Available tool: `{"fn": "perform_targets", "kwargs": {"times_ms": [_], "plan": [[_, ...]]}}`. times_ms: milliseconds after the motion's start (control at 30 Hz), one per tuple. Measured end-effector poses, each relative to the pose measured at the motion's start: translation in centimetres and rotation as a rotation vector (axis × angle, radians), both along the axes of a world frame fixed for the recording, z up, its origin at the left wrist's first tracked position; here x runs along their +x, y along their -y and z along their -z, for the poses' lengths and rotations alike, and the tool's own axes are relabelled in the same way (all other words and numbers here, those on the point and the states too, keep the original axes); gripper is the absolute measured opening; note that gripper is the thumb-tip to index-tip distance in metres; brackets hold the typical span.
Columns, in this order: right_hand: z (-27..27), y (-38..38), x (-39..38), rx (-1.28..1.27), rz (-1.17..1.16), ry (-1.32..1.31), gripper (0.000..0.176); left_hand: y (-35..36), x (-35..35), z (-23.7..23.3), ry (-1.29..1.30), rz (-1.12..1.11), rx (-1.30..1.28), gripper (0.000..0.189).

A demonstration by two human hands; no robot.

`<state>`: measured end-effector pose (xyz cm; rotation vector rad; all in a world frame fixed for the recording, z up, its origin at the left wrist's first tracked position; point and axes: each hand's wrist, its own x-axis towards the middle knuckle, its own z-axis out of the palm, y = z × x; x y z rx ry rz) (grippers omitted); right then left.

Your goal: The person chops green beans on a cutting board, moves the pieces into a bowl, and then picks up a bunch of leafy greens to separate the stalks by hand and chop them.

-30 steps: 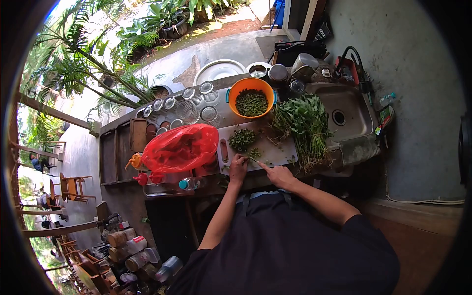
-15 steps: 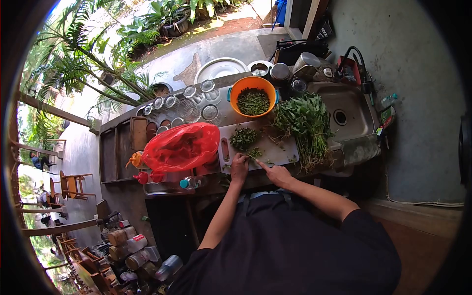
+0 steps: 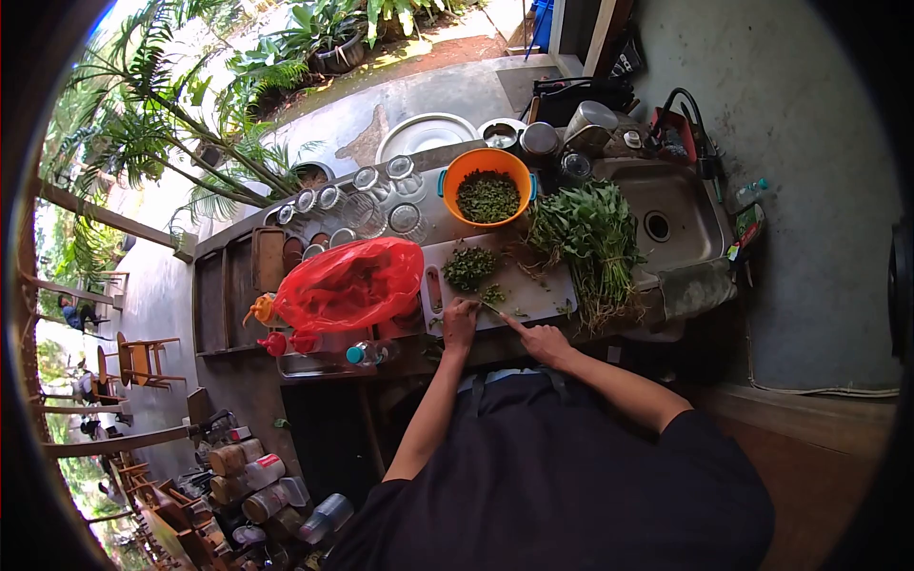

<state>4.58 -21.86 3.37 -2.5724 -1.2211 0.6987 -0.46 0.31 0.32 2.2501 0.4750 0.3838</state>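
My left hand [image 3: 460, 324] is over the near edge of the white cutting board [image 3: 547, 303], its fingers closed on greens that mostly stay hidden beneath them. From the right, my right hand [image 3: 546, 344] grips a knife [image 3: 503, 315], index finger stretched along it, the blade angled toward my left fingertips. A small heap of cut greens [image 3: 469, 269] lies on the board just beyond my left hand, with loose bits around it. On the board's right side rests a large bunch of leafy greens [image 3: 592, 238] with roots attached. Behind stands an orange basin [image 3: 490, 158] containing chopped greens.
A red plastic bag [image 3: 347, 285] fills the counter left of the board, with a bottle with a teal cap [image 3: 367, 354] in front. Upturned glasses [image 3: 405, 219] line the back left. At right is a metal sink [image 3: 681, 238] with a black faucet [image 3: 687, 109].
Both hands stay at the near edge of the board, with only a slight shift of the fingers and knife. The heap, basin and bunch look the same.
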Motion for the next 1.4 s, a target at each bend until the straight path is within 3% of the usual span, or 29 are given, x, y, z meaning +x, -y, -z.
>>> {"fn": "perform_targets", "kwargs": {"times_ms": [567, 933, 1133, 1400], "plan": [[-3.9, -1.7, 0.6, -0.023, 0.031, -0.017, 0.073, 0.2, 0.4, 0.8, 0.037, 0.031, 0.057, 0.01], [-0.9, -2.3, 0.2, 0.021, 0.057, 0.0, 0.076, -0.1, 0.5, 1.8, 0.045, 0.029, 0.043, 0.008], [0.8, -2.1, -0.1, 0.062, 0.074, 0.035, 0.079, 0.5, 0.3, -0.4, 0.032, -0.013, 0.153, 0.009], [-1.4, -0.5, -0.1, 0.014, 0.04, 0.037, 0.079, 0.4, 0.1, 0.4, -0.005, -0.019, 0.109, 0.008]]}}
